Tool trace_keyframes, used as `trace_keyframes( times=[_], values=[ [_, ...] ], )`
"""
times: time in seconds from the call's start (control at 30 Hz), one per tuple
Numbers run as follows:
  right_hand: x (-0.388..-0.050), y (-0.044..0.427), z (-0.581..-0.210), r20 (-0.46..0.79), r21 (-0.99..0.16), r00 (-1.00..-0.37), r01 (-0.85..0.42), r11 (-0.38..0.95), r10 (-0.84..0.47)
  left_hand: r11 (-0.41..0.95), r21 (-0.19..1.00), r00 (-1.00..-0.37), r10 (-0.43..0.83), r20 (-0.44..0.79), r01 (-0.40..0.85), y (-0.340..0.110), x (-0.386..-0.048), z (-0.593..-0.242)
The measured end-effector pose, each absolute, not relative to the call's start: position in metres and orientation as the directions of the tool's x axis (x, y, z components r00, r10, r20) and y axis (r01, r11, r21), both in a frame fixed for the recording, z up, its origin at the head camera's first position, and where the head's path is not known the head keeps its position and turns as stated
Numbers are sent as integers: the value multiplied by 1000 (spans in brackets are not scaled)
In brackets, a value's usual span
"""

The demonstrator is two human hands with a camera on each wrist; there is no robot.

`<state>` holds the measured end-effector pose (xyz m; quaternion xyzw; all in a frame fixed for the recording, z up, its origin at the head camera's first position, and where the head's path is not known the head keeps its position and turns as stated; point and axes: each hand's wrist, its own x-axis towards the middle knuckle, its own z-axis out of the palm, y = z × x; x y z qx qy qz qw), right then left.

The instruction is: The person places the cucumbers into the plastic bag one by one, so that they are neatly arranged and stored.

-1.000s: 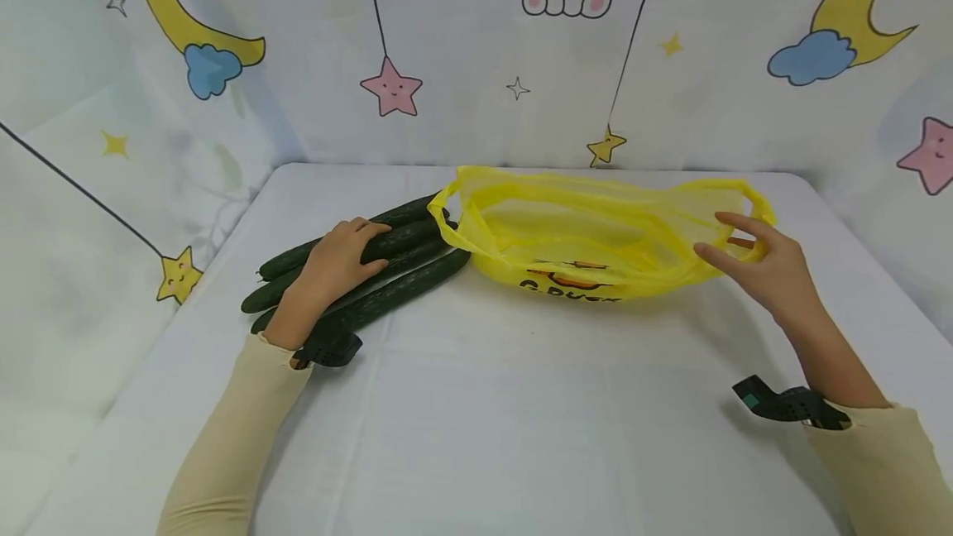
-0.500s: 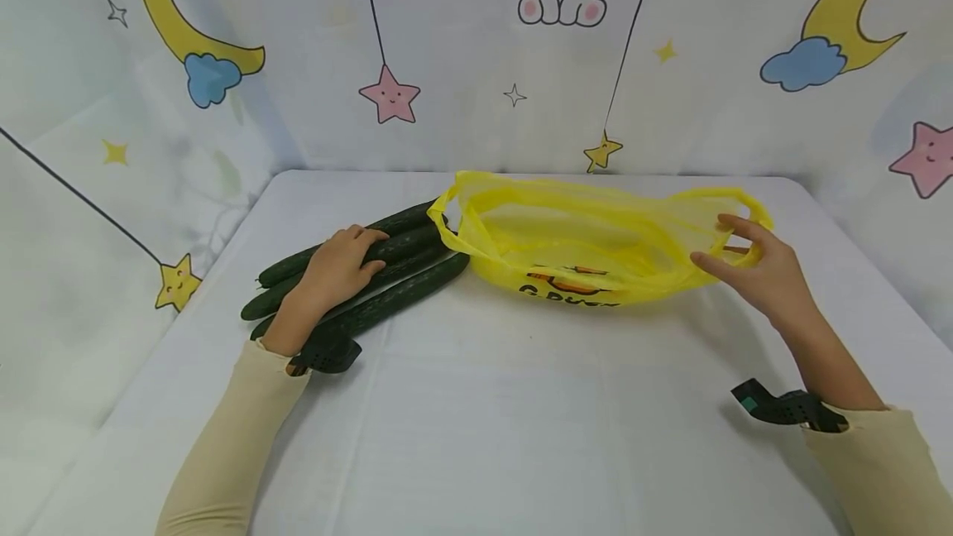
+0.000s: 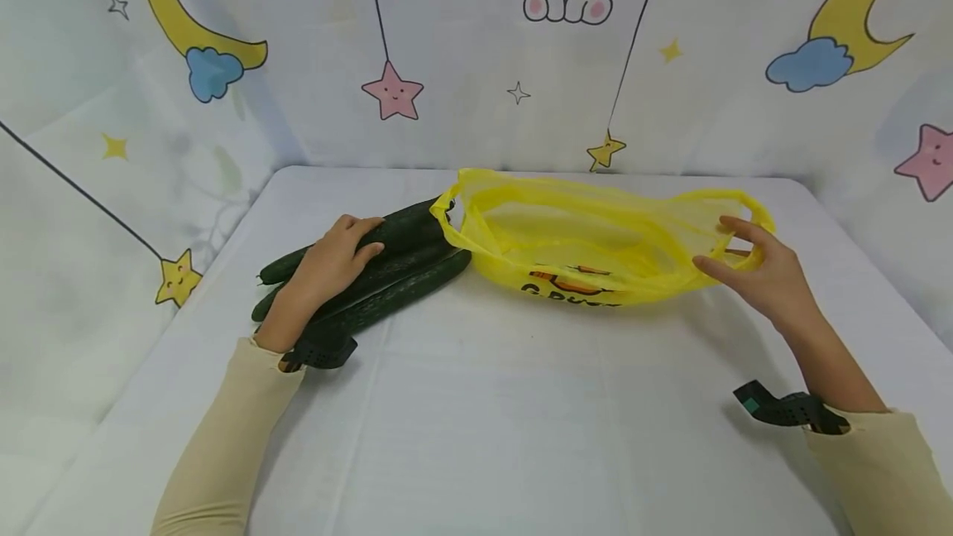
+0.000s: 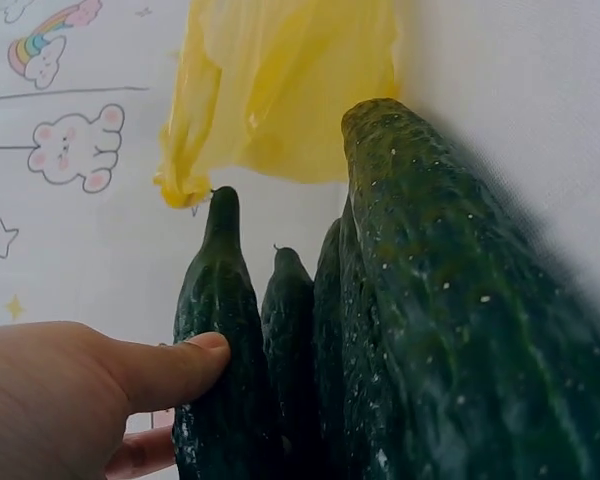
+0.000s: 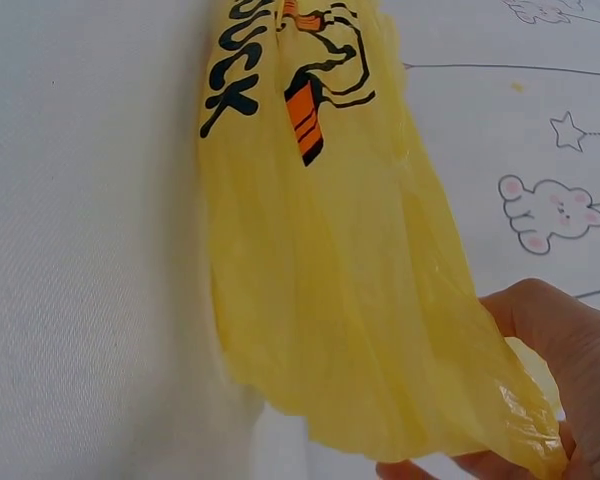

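Several dark green cucumbers (image 3: 417,281) lie side by side on the left of the white table. My left hand (image 3: 323,271) grips one cucumber (image 4: 218,290), thumb on its near side and fingers behind; in the left wrist view it stands apart from the others at its tip. The cucumbers' far ends reach the left handle of a yellow plastic bag (image 3: 596,271), which lies with its mouth held wide. At the bag's right handle, my right hand (image 3: 770,275) holds the plastic between thumb and fingers. Part of its fingers is hidden by the bag in the right wrist view.
A white cloth covers the table (image 3: 506,420). Close behind its far edge hangs a patterned backdrop (image 3: 462,48) with moons and stars. Each wrist carries a black camera mount, one left (image 3: 323,350) and one right (image 3: 789,405).
My left hand has tightened on a cucumber and raised it slightly, shifting it up and right over its neighbours. The right hand and the bag stay almost as they were.
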<state>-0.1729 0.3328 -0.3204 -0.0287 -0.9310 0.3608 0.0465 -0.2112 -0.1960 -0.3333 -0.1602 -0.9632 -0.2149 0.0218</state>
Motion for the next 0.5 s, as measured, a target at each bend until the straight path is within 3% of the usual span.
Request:
trace_keyframes(
  times=[0.3, 0.5],
  values=[
    [-173, 335, -323, 74, -674, -994, 7, 739, 78, 837, 465, -958, 254, 135, 288, -199, -214, -335],
    [-174, 336, -324, 77, -666, -994, 6, 746, 77, 813, 497, -950, 222, 218, 304, -202, -218, -339]
  ],
)
